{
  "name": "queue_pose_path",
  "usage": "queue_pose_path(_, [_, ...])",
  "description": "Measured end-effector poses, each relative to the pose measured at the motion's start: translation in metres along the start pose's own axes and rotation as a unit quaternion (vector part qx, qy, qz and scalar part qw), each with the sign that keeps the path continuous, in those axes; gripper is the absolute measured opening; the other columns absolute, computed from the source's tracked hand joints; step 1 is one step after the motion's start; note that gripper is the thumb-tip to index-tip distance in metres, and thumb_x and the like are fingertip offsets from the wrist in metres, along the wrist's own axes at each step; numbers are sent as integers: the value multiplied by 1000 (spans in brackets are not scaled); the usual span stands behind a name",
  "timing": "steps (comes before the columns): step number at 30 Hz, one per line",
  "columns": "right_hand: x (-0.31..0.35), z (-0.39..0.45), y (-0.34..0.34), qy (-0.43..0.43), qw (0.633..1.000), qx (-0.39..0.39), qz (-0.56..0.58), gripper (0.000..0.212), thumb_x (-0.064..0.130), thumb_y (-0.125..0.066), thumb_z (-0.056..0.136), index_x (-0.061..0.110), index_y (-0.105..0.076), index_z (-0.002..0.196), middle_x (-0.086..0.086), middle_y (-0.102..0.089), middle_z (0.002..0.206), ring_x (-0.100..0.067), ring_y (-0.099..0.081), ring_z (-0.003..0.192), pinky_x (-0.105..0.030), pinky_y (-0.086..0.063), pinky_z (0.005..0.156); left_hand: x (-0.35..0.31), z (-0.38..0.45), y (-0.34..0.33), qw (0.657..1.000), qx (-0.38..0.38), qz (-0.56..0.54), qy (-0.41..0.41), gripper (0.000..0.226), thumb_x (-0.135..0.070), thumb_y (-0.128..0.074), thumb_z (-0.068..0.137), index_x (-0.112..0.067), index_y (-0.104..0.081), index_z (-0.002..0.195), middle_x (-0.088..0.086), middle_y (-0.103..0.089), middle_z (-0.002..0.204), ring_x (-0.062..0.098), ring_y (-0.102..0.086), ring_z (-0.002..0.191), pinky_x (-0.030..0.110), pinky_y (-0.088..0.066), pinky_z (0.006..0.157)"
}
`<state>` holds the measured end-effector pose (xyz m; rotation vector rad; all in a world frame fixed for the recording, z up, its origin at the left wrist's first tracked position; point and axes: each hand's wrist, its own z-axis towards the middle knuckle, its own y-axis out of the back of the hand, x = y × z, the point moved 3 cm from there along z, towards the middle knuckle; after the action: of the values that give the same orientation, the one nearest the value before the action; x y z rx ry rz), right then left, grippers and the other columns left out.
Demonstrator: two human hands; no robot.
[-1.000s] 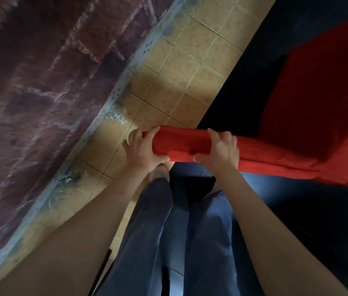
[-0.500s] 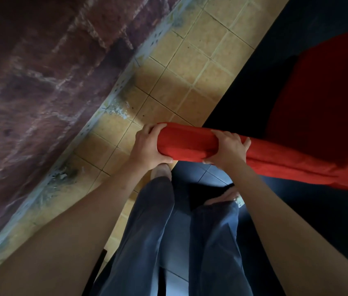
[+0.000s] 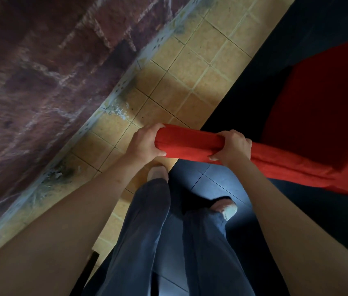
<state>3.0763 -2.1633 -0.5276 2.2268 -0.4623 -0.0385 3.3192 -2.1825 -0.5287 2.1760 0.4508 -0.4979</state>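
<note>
My left hand (image 3: 145,144) grips the rolled end of the red cloth (image 3: 187,142) just left of the frame's centre, fingers curled over the top of the roll and thumb tucked underneath. My right hand (image 3: 231,147) grips the same roll a little to the right, fingers wrapped over it and thumb below. The short stretch of roll between my two hands runs nearly level across the middle of the picture. Past my right hand the cloth loosens and spreads toward the right edge, where a wide red sheet of it fills the dark upper right. Below the roll stand my legs in blue trousers (image 3: 153,231), a shoe (image 3: 157,173) under my left hand. Tan floor tiles (image 3: 192,67) run diagonally above, beside a reddish brick wall (image 3: 40,71) at upper left.
</note>
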Motion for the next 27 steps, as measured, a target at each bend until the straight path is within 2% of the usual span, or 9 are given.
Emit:
queue_pose_path(9, [-2, -7, 10, 28, 999, 8, -31, 62, 35, -85, 61, 20, -63, 117, -4, -60, 110, -24, -55, 108, -34, -33, 91, -10, -2, 5, 1000, 10, 26, 8, 74, -19, -92, 57, -13, -59, 124, 9, -66, 115, 28, -62, 105, 38, -49, 93])
queue_pose_path(14, [-4, -10, 6, 28, 998, 13, -46, 70, 40, -84, 62, 24, -57, 125, -4, -58, 115, -24, -54, 113, -40, -29, 104, -10, 0, 6, 999, 12, 35, 5, 75, -18, -92, 57, -13, -59, 124, 8, -67, 115, 28, -63, 104, 37, -50, 91])
queue_pose_path(19, [-2, -6, 11, 2, 999, 10, -38, 59, 26, -83, 62, 20, -63, 117, -3, -61, 112, -25, -54, 112, -35, -33, 93, -12, -2, 7, 1000, 7, 30, 1, 72, -19, -93, 56, -13, -61, 121, 8, -67, 112, 28, -63, 102, 36, -50, 89])
queue_pose_path(27, [-12, -22, 41, -29, 999, -18, 33, 59, 19, -83, 60, 22, -65, 117, -2, -63, 109, -23, -54, 112, -34, -30, 96, -41, -11, 29, 999, -4, 39, -21, 71, -23, -93, 56, -14, -62, 120, 6, -66, 112, 26, -63, 101, 33, -49, 86])
